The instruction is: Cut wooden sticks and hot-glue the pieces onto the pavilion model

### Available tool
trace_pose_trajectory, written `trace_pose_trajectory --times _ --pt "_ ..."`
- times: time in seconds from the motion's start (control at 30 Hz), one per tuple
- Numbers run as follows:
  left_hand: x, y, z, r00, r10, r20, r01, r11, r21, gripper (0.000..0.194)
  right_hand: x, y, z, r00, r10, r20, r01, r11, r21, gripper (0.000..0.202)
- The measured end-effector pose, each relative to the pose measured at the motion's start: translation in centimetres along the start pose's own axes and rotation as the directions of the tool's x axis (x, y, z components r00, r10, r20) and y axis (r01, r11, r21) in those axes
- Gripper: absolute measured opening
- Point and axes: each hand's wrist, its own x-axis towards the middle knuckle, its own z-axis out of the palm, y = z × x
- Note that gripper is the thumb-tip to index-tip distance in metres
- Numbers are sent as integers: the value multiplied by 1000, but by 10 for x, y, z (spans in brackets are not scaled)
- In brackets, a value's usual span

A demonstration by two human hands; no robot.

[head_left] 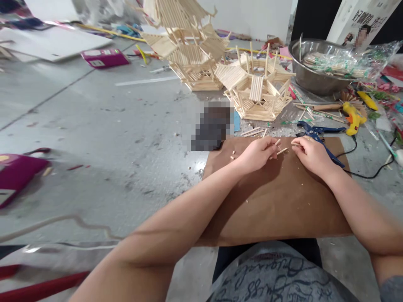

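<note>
My left hand (256, 154) is closed around a few short wooden sticks (283, 151), whose ends poke out past the fingers. Just to its right, my right hand (310, 152) is pinched, thumb against fingers; anything in its fingertips is too small to make out. Both hands are over the far part of a brown sheet (277, 209), which carries small wood crumbs. Blue-handled cutters (324, 144) lie beside and partly behind my right hand. Beyond the hands stands a low many-sided stick model (258, 90), with a taller tiered stick tower (195, 50) behind it.
A yellow glue gun (354, 119) with a black cord lies at the right. Behind it, a steel bowl (321, 82) holds wrapped sticks. A dark pixelated object (210, 128) lies left of the sheet. Purple boxes (105, 58) sit on the grey surface at left.
</note>
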Motion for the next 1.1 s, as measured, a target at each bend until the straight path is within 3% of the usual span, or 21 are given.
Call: trace_pose_trajectory --times 0.3,0.47,0.57,0.7,0.87,0.97,1.1 --pt "2 2 1 984 -171 -52 158 969 -190 16 3 -10 7 978 -37 206 56 995 -86 20" --pt "2 1 1 987 -100 -126 88 991 -98 21 3 -10 5 969 -65 237 99 986 -135 19" --pt "0 -1 2 987 2 -162 8 998 58 24 0 -11 1 971 -127 201 156 979 -135 17" --pt "-3 0 4 994 87 -59 -72 971 226 25 -3 -13 -1 975 -176 134 193 973 -129 19" --pt "-6 6 5 995 96 25 -99 948 304 22 -4 -18 -2 979 -191 70 195 980 -43 23" --pt "-7 8 6 997 48 66 -61 975 211 17 -5 -20 -4 987 -159 1 158 984 79 22" --pt "-8 12 7 995 5 100 4 996 -89 11 -5 -22 -6 990 -76 -122 108 953 282 16"
